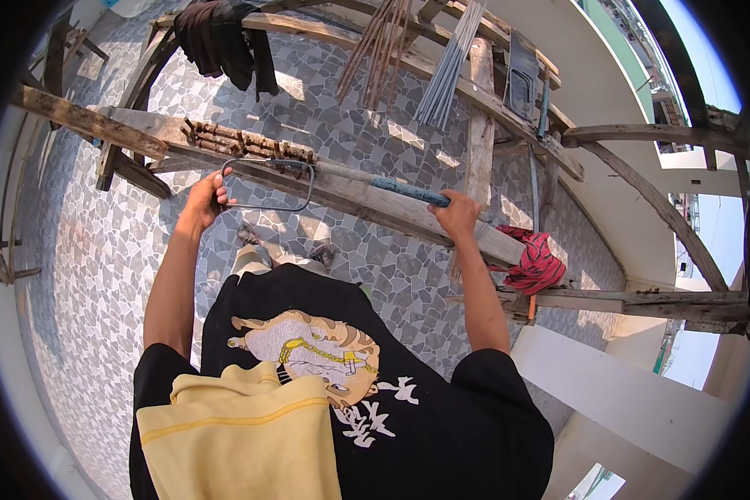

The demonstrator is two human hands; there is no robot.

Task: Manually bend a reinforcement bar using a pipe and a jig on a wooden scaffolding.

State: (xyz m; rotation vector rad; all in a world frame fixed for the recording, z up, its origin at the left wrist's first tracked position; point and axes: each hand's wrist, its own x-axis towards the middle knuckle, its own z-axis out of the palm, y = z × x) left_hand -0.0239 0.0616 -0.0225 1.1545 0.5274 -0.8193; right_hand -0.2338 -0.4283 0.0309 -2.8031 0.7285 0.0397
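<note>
Left grip (pixel 206 198) curls tight on a thin metal loop (pixel 312 185), left of centre at the wooden table (pixel 354 205); right grip (pixel 457 215) wraps the blue pipe (pixel 404 190). The loop looks light and stiff, likely best held by a long side

White characters (pixel 365 423) mark the black shirt (pixel 467 425).

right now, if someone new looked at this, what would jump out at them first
Probably the yellow cloth against the black shirt, low and left of centre. Next might come the bent metal rod in the left grip, left of centre, and the blue pipe in the right grip, over the wooden beam. Farther right, a red patterned cloth stands out by the beam's end.
</note>
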